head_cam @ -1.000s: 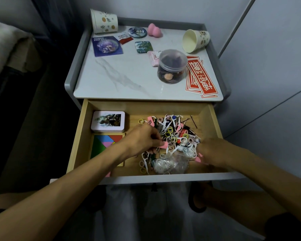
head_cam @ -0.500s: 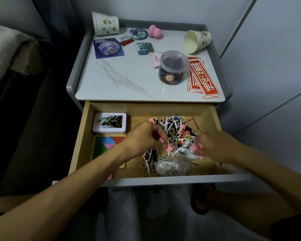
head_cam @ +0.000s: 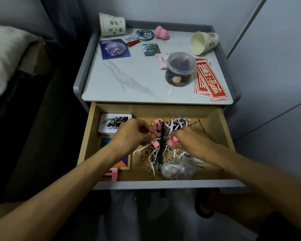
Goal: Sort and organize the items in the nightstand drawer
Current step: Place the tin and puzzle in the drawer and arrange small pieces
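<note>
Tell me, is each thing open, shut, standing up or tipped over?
Drawer: pulled open.
Left cup: upside down.
Right cup: tipped on its side.
Jar: upright, lid on.
Tin: lid shut.
Left hand: pinching a pink piece.
Right hand: pinching a pink block.

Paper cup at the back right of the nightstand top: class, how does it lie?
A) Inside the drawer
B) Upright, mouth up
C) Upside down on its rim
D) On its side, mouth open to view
D: the paper cup lies tipped on its side on the nightstand top, and its pale inside shows through the open mouth.
</note>
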